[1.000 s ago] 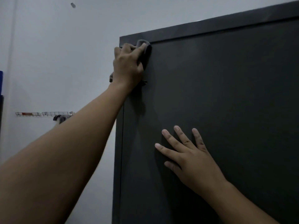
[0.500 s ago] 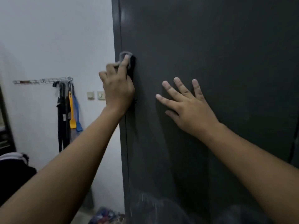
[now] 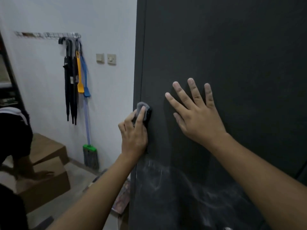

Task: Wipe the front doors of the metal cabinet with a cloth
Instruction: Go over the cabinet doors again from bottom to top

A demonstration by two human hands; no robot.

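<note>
Two bare forearms reach up from the bottom of the view toward the dark grey metal cabinet door (image 3: 240, 55), which fills the right half of the picture. The left hand (image 3: 133, 136) grips a small grey cloth (image 3: 142, 107) — its fingers (image 3: 140, 117) are curled round the wad, one lying over its top — and holds it against the door right beside the door's left edge, about halfway up the view. Part of the cloth shows above the fingertips; the rest is hidden under the hand. Just to the right, apart from the cloth, the right hand (image 3: 199, 120) lies flat on the same door, its fingers (image 3: 193, 90) straight, spread and pointing up, holding nothing. Below both hands pale dusty smears (image 3: 166, 178) swirl over the lower door, while the panel above looks evenly dark. Left of the cabinet, low down, brown cardboard boxes (image 3: 48, 171) are stacked on the floor, and a blurred person in dark clothing (image 3: 13, 130) bends over them at the left edge. Farther back, on the white wall (image 3: 108, 22), a metal hook rail (image 3: 49, 34) carries black straps (image 3: 70, 83), a yellow long-handled tool (image 3: 79, 75) and a blue one (image 3: 85, 77) — a broom with a green head (image 3: 89, 148) stands beneath. Two beige wall switches (image 3: 106, 58) sit between the rail and the cabinet.
</note>
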